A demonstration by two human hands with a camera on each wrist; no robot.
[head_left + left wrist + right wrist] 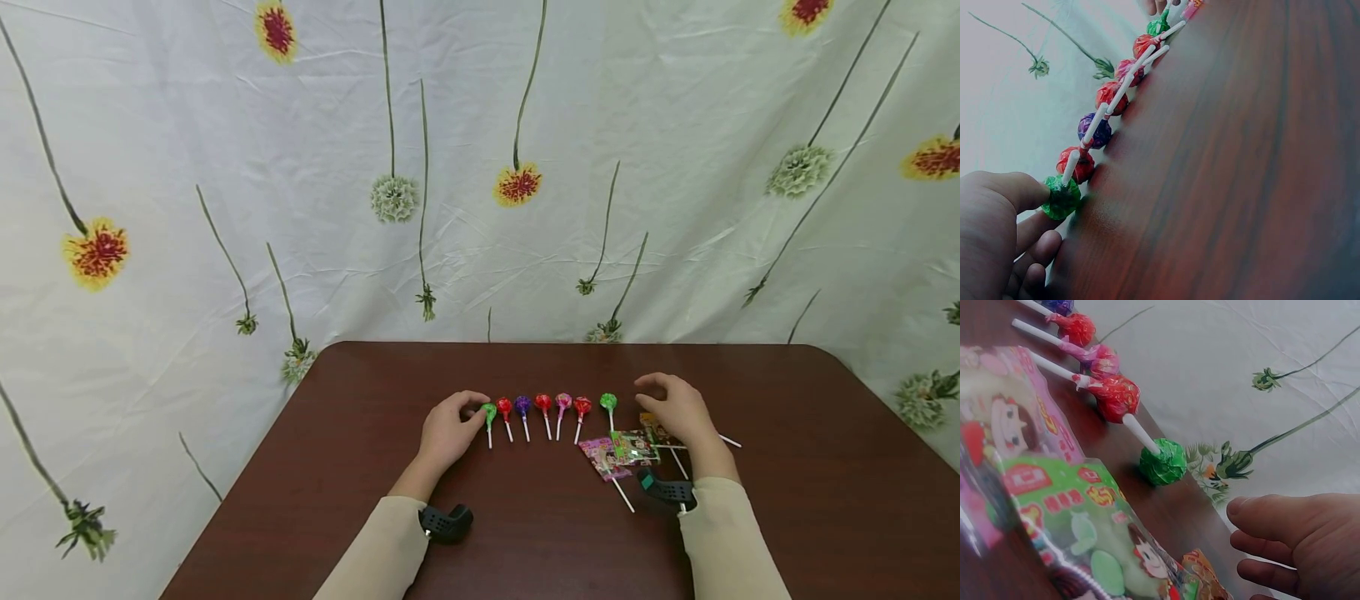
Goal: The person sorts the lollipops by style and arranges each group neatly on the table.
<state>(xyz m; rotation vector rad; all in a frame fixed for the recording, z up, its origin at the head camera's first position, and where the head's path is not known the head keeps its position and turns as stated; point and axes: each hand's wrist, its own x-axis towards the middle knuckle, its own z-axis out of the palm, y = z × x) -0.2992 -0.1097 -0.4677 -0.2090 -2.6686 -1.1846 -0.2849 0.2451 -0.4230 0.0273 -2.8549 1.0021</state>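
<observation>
At the left end of a row of lollipops, the left hand [447, 431] has thumb and fingers around the head of a green lollipop [489, 412]; the left wrist view shows them pinching its green wrapper [1062, 197]. Red, purple and pink lollipops stretch rightward from it, sticks toward the person. Another green lollipop [608, 402] lies past a small gap at the row's right. The right hand [678, 410] hovers to the right of that one, thumb and fingers apart, holding nothing; in the right wrist view the hand [1297, 540] is clear of the green head [1163, 462].
Flat packets, one pink [602, 458], one green [634, 447] and one orange-brown [654, 427], lie near the right hand with white sticks around them. The brown table [540, 533] ends at a pale flowered cloth [465, 250] behind. Dark bands sit at both wrists.
</observation>
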